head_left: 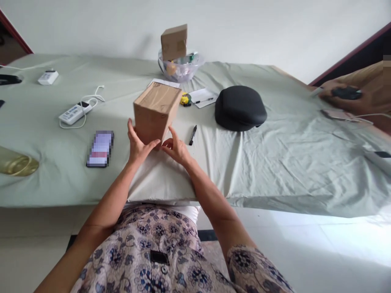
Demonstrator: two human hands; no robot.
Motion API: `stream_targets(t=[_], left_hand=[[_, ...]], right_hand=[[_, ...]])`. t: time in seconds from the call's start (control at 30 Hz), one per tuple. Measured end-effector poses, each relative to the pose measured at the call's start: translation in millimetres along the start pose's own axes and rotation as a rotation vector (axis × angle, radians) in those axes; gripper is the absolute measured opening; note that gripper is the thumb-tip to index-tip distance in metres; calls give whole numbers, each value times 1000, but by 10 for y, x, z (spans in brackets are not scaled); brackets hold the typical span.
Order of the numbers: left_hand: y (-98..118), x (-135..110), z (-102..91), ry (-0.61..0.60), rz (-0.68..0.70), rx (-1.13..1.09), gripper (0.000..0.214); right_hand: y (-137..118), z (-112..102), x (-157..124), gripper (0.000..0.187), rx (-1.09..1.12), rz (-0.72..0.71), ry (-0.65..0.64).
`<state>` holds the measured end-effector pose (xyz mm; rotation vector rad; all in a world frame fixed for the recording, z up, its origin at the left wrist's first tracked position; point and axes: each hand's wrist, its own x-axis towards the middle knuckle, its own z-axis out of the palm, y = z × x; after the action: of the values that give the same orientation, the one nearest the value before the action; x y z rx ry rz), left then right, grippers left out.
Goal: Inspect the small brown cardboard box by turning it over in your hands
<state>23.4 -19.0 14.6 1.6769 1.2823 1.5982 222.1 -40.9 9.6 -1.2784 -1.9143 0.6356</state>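
Observation:
A closed brown cardboard box [152, 122], with clear tape over its top, stands on the cloth-covered table between my two hands. My left hand [139, 145] grips its lower left side, the thumb lying along the bottom front edge and the fingers partly hidden behind the box. At the lower right corner, my right hand [177, 148] holds the box with bent fingers, thumb and index near its edge. A black marker [193, 135] lies to the right of my right hand. Just behind the box is a yellow and black tape measure [185, 99], partly covered by it.
A clear plastic basket [181, 72] with another cardboard box [174, 42] stands by the wall. Rightward are a white paper [204, 97] with a pen and a black case [240, 108]. A phone [100, 148] and power strip [75, 112] lie left. Another person's hand [342, 91] is far right.

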Motion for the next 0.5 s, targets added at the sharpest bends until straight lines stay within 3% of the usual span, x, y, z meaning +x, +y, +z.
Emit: stream_targets(t=[0.1,0.27,0.37,0.5], left_hand=[[34,2,-5,8,51,100,156],[34,5,2,33,59,191,149],[25,17,-8,34,135,206,141],[33,58,-81,-5,295,337,128]], right_hand=[[-71,121,-8,98,52,-79,-14],[-49,112,17,83,102,-93,29],[10,-22,42,80,171,-64,220],[75,-207,62,106,382,-86,525]])
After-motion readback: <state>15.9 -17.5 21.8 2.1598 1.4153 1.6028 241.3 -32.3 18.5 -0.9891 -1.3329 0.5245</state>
